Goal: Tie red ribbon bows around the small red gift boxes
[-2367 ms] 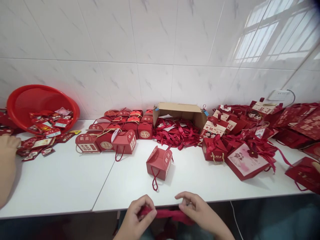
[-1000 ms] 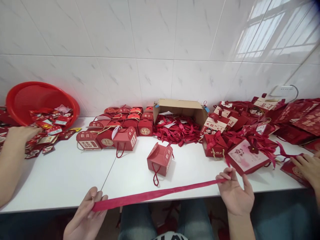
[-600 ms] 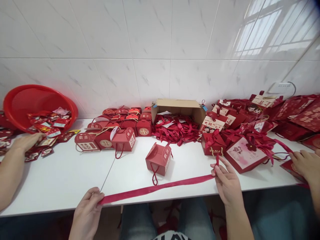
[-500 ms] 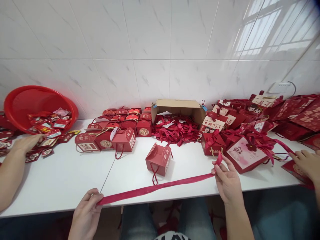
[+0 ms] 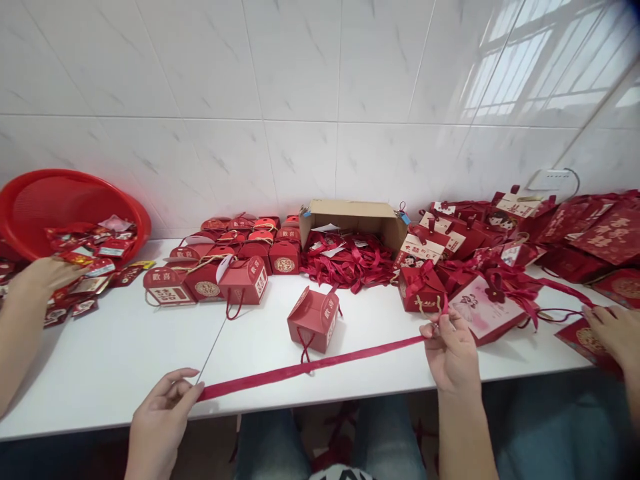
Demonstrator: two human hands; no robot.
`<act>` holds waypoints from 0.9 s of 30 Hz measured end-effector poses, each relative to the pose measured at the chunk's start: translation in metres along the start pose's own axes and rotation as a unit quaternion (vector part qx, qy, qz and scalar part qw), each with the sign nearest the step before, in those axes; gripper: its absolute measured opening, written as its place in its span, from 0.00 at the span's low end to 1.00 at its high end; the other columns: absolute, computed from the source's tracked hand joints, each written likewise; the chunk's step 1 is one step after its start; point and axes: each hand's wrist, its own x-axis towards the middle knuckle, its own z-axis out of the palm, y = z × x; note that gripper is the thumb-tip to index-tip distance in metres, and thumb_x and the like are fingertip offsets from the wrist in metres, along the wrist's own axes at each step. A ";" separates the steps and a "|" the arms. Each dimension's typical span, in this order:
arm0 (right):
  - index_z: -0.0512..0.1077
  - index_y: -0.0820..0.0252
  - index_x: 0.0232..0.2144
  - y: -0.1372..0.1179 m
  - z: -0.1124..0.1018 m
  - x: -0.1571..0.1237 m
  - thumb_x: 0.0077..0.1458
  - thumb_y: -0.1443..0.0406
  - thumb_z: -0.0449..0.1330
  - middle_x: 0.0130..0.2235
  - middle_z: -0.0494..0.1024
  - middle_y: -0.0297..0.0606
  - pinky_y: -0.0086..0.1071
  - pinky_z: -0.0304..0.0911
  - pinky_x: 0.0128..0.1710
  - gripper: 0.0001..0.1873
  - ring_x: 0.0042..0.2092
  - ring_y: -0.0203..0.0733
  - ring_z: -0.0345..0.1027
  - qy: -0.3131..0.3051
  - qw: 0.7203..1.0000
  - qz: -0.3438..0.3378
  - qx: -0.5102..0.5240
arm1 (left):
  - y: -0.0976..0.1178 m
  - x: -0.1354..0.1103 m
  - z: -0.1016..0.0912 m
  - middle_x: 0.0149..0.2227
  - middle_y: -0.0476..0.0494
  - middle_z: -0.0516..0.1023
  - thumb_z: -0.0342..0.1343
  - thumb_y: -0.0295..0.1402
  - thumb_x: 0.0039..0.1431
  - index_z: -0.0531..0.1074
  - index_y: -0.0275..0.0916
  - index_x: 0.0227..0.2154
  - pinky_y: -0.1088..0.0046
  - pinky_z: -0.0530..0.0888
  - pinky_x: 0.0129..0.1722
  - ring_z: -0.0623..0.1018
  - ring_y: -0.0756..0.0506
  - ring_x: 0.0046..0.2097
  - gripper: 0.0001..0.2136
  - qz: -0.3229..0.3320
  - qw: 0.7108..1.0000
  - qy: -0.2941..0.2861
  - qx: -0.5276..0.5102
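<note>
A dark red ribbon (image 5: 310, 366) is stretched between my two hands above the table's front edge. My left hand (image 5: 163, 407) pinches its left end between thumb and fingers. The other end is gripped by the closed fingers of my right hand (image 5: 451, 347), and a short tip sticks up past them. Just behind the ribbon stands a small red gift box (image 5: 314, 320), with its top flaps partly raised and a dark red cord handle hanging down its front.
Several red gift boxes (image 5: 207, 287) stand in rows behind left. A cardboard box (image 5: 355, 209) spills ribbons at the back. A red basket (image 5: 143, 207) of packets lies tipped at left, a person's hand (image 5: 43, 277) in it. Decorated boxes (image 5: 490, 307) and another person's hand (image 5: 613, 330) are at right.
My right hand has shifted slightly up, and the ribbon now looks narrower and tauter. My left hand has moved a little left. The person's hand at left reaches further into the packets.
</note>
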 end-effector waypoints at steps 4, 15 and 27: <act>0.65 0.55 0.33 -0.017 -0.002 0.005 0.41 0.61 0.70 0.26 0.72 0.26 0.25 0.60 0.22 0.20 0.23 0.29 0.62 -0.002 0.999 -0.042 0.001 | 0.014 0.002 0.005 0.18 0.56 0.62 0.69 0.44 0.28 0.72 0.39 0.27 0.76 0.62 0.24 0.64 0.52 0.23 0.22 0.023 1.000 -0.016 -0.003; 0.66 0.57 0.26 -0.031 -0.015 0.014 0.42 0.61 0.70 0.24 0.65 0.23 0.25 0.53 0.19 0.15 0.18 0.22 0.47 0.010 0.998 -0.007 0.061 | 0.022 0.004 0.021 0.18 0.55 0.60 0.68 0.42 0.35 0.76 0.40 0.28 0.77 0.62 0.23 0.63 0.51 0.22 0.16 0.041 0.969 -0.216 0.112; 0.60 0.54 0.30 -0.015 0.021 -0.004 0.50 0.62 0.63 0.23 0.70 0.26 0.23 0.37 0.12 0.13 0.13 0.23 0.46 -0.052 0.995 -0.044 -0.078 | 0.031 -0.019 0.131 0.59 0.38 0.60 0.56 0.35 0.55 0.55 0.49 0.60 0.60 0.65 0.53 0.64 0.40 0.58 0.29 0.287 0.944 -0.159 0.038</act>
